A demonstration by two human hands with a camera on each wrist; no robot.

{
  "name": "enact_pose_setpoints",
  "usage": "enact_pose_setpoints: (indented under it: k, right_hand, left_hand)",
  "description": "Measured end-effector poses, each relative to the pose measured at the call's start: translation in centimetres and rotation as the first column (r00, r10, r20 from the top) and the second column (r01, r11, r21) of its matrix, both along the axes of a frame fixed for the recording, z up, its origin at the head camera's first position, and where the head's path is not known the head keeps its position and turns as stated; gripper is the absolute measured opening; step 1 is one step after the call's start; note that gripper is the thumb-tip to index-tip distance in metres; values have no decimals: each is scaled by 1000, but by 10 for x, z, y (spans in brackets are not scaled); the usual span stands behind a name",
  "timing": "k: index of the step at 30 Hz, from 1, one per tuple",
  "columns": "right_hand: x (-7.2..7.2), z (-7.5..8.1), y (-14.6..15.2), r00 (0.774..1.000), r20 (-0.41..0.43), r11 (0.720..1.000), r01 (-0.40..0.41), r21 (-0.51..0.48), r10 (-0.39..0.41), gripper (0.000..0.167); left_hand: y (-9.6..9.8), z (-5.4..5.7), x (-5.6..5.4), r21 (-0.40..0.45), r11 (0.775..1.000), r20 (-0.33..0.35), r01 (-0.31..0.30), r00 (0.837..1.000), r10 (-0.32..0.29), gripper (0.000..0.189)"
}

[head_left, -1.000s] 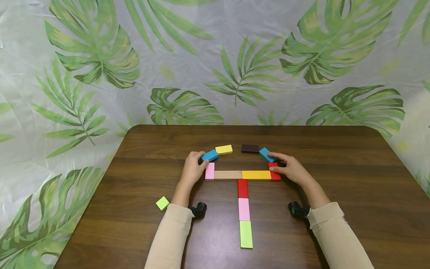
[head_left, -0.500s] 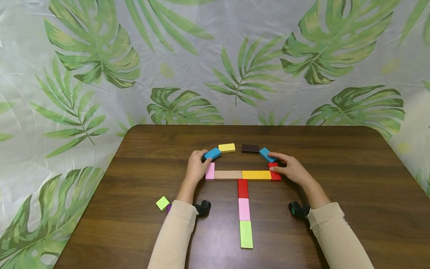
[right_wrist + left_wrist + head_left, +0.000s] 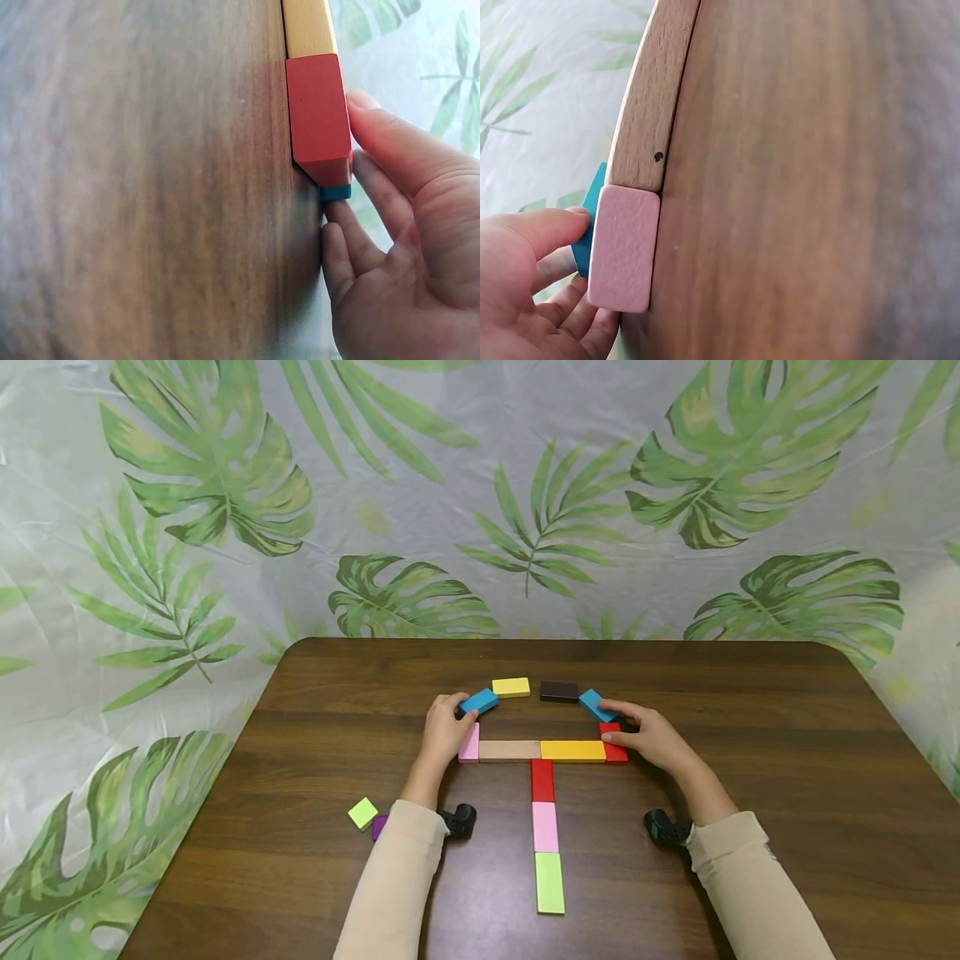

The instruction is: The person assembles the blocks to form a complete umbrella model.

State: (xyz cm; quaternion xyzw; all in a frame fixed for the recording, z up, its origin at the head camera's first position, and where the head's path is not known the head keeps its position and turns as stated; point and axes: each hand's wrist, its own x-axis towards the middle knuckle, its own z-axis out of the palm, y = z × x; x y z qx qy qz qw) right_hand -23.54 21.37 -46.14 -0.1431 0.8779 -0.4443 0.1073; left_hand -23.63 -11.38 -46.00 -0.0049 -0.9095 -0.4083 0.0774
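Behind left sleeve (image 3: 393,885), partly hidden purple block (image 3: 378,827), hands (image 3: 444,732) overlapping blue blocks (image 3: 480,700)

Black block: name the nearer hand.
Right hand: it is at the blue block right of the black block; the left hand is farther off, left of the yellow block.

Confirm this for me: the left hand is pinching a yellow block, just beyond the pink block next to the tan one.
Not quite: the block in the left hand is a blue block, not a yellow one, as the head view shows. It does sit just beyond the pink block next to the tan one.
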Motion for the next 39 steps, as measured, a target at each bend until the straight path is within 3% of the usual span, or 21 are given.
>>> enact_pose_setpoints:
  k: [20,39]
  right_hand:
    - [0,1,0,1000,-20,1000,2,10,-1,55]
    - [0,0,0,1000,-3,1000,8,9,-8,56]
  left_hand:
    - [-1,-6,-4,17,1000,9,-19,1000,19,23]
    - [-1,-6,-4,26,1000,2,15,1000,-15,22]
